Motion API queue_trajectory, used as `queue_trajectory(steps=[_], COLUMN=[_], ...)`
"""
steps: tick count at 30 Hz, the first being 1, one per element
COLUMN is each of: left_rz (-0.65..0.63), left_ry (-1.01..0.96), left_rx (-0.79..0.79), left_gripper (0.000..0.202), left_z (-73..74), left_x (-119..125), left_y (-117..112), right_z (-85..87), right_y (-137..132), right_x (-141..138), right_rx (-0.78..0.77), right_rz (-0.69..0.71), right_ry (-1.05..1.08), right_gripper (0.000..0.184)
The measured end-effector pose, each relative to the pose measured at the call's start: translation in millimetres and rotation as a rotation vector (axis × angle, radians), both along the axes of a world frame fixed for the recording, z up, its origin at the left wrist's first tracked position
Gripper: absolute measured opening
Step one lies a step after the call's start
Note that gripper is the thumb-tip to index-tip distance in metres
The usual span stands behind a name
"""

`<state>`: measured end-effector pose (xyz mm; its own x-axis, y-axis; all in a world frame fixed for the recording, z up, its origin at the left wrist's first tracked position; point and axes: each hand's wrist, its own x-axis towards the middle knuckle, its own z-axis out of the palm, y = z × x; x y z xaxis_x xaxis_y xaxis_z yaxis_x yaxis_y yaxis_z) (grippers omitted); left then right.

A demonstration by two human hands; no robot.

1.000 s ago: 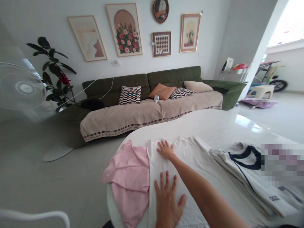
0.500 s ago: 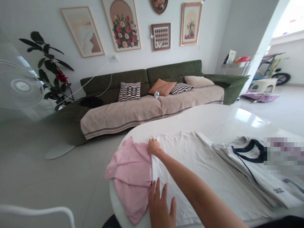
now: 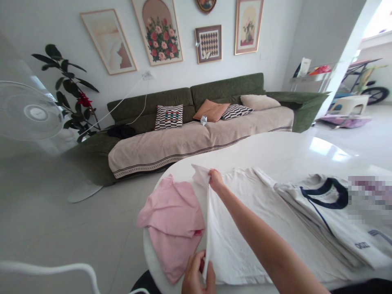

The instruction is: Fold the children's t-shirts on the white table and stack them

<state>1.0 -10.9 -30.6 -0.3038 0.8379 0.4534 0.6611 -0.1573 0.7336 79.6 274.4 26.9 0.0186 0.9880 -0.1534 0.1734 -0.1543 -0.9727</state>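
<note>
A white shirt (image 3: 245,228) lies spread on the table, its left edge lifted. My right hand (image 3: 216,180) pinches the far part of that edge, and a white flap sticks out to the left past the fingers. At the near end, my left hand (image 3: 198,272) has its thumb and fingers closed around the same edge. Just left of the shirt rests a rumpled pink garment (image 3: 171,216), which neither hand grips. To the right sits a folded white garment with a navy collar (image 3: 326,198), on top of other folded cloth layers.
The white table (image 3: 251,149) has a rounded edge. Beyond it stands a green sofa (image 3: 226,87) with a beige cover and several cushions. A fan (image 3: 36,113) and a leafy plant (image 3: 72,85) are at the left. A white curved rail (image 3: 61,270) shows at the lower left.
My right hand has drawn the shirt's far edge up and to the right, away from the pink garment. My left hand, spread before, has closed on the near edge. The view shifted slightly.
</note>
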Motion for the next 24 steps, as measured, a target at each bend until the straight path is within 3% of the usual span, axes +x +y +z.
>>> queue_trajectory(steps=[3,6,10,14,18,20,24], left_rz=[-0.039,-0.096,-0.151,-0.178,-0.235,-0.274,-0.349], left_ry=[0.032,0.077,0.091,0.118,0.15,0.158,0.145], left_rx=[0.067,0.06,0.057,0.079,0.06,0.057,0.12], left_gripper=[0.024,0.017,0.017,0.026,0.037,0.041,0.035], left_z=[15.1,18.8,11.7,-0.9,-12.3,-16.4,-21.3], left_x=[29.4,55.0,73.3,79.7,81.6,82.0,81.9], left_y=[5.4,10.7,18.1,21.9,19.4,17.2,14.8], right_z=[1.6,0.0,-2.3,6.7,13.5,7.0,-22.0], right_y=[5.6,7.6,10.3,14.9,15.1,11.1,-2.5], right_x=[23.6,42.0,56.0,64.7,76.7,85.1,101.8], right_rx=[-0.021,-0.048,-0.07,0.065,0.264,0.317,0.332], right_rz=[0.009,0.082,0.158,0.114,0.033,-0.007,-0.076], right_ry=[0.14,0.2,0.117,-0.053,-0.226,-0.308,-0.46], right_gripper=[0.033,0.033,0.025,0.009,0.028,0.036,0.042])
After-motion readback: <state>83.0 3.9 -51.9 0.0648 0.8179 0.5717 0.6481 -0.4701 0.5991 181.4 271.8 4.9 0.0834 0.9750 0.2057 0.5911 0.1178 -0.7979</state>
